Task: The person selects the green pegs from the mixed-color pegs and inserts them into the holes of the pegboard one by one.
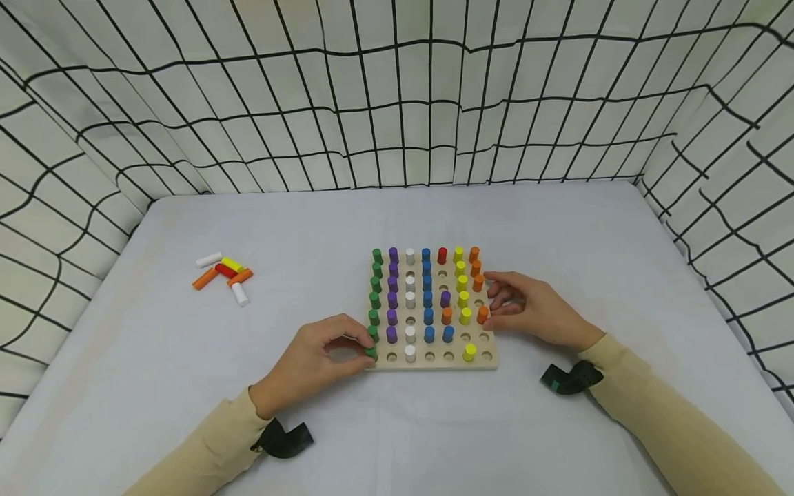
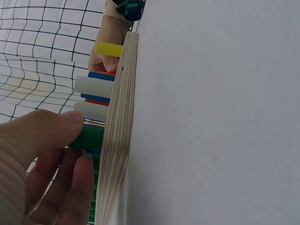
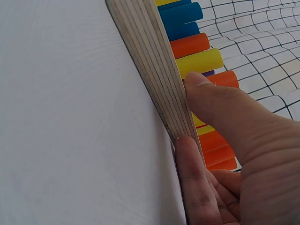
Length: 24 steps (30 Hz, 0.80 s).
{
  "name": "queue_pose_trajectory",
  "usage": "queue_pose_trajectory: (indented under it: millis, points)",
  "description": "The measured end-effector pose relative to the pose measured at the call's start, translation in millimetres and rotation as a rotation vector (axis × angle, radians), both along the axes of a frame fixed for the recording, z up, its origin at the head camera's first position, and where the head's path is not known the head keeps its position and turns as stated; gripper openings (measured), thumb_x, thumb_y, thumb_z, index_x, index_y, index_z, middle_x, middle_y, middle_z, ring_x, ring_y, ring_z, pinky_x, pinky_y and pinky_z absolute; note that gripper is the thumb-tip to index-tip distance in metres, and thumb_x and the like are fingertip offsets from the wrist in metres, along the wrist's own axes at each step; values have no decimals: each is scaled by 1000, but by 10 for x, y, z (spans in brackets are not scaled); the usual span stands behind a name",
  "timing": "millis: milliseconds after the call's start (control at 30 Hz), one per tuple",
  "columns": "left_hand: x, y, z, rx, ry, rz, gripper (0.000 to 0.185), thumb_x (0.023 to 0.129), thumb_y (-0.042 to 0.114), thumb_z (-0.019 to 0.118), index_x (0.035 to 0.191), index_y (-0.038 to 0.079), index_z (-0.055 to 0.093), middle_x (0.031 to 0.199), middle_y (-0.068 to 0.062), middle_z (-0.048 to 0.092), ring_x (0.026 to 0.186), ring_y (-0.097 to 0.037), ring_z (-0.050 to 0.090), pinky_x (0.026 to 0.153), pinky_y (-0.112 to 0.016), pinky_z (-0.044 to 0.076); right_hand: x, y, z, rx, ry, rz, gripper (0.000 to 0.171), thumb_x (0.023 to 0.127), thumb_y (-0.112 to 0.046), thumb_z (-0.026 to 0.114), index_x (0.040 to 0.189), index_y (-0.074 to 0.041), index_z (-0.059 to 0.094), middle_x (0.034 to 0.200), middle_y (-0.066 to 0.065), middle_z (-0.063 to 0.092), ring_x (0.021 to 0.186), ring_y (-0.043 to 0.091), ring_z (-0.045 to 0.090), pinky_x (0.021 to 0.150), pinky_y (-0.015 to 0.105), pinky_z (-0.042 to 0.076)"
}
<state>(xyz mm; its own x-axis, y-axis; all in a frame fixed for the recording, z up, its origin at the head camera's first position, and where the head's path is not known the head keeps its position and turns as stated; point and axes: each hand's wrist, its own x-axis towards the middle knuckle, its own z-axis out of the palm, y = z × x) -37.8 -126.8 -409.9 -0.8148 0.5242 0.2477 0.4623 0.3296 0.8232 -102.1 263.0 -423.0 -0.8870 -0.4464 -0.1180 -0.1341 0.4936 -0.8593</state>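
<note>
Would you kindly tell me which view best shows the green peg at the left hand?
The left wrist view: the green peg fills the frame, pinched by the left hand above the board's edge. The head view shows it small; the right wrist view misses it.

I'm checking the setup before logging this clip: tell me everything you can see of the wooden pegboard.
The wooden pegboard is a pale, square board lying flat on the white table; its edge shows stacked plywood layers in the wrist views. Round holes run in rows, most of them filled with upright coloured pegs: green, purple, white, blue, red, yellow and orange. Several holes are open, mostly on the right and along the near row. The left hand pinches the green peg at the near left corner; the right hand rests against the right edge.
</note>
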Motion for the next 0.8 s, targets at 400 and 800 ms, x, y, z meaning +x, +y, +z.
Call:
queue_pose_trajectory:
  millis: [400, 800]
  points:
    - [-101, -339, 126, -128, 180, 233, 19, 88, 6, 81, 101, 19, 73, 97, 7, 74, 87, 0, 66, 82, -13, 58, 34, 30, -35, -14, -4, 2, 87, 84, -21, 88, 155, -4, 42, 125, 12, 59, 106, 18, 68, 92, 17, 60]
    - [-191, -1102, 259, -389, 489, 498, 30, 80, 3, 84, 107, 9, 73, 110, -8, 73, 112, -23, 62, 104, -14, 45, -70, 285, 47, 77, -52, 84, 82, 87, -33, 85, 155, -11, 45, 136, 9, 63, 114, 16, 69, 97, 20, 60]
